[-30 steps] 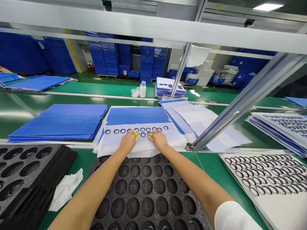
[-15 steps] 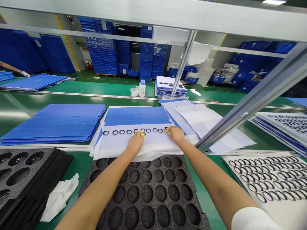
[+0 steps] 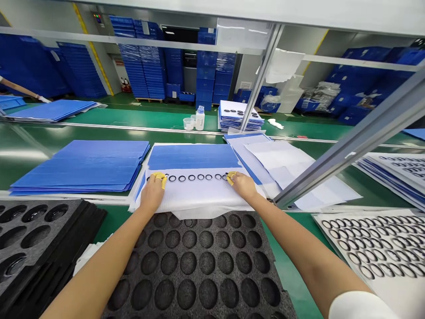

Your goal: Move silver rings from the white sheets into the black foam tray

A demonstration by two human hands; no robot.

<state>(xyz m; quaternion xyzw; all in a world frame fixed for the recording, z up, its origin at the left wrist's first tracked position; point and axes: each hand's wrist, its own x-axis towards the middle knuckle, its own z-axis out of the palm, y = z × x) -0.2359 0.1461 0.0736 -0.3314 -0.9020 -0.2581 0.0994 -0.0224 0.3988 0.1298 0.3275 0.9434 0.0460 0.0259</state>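
A row of small black rings (image 3: pixel 195 177) lies across a white film sheet (image 3: pixel 199 195), which sits on a blue corrugated plastic board (image 3: pixel 191 157). My left hand (image 3: pixel 152 192) rests on the sheet at the row's left end, its yellow-capped fingertips covering the first rings. My right hand (image 3: pixel 243 186) lies at the right end, its yellow finger cots touching the last ring. Whether either hand grips a ring or the film is hidden. Directly below the sheet lies a black foam tray (image 3: pixel 189 266) with round pockets.
A stack of blue boards (image 3: pixel 83 168) lies to the left, with a second black foam tray (image 3: pixel 33 239) nearer me. At lower right lie ring-covered white sheets (image 3: pixel 375 252). A metal strut (image 3: pixel 348 141) slants overhead. A co-worker's arm (image 3: pixel 20 91) reaches in at far left.
My left hand has slid left along the ring row to its far end. My right hand stays near the right end. The view has shifted slightly.
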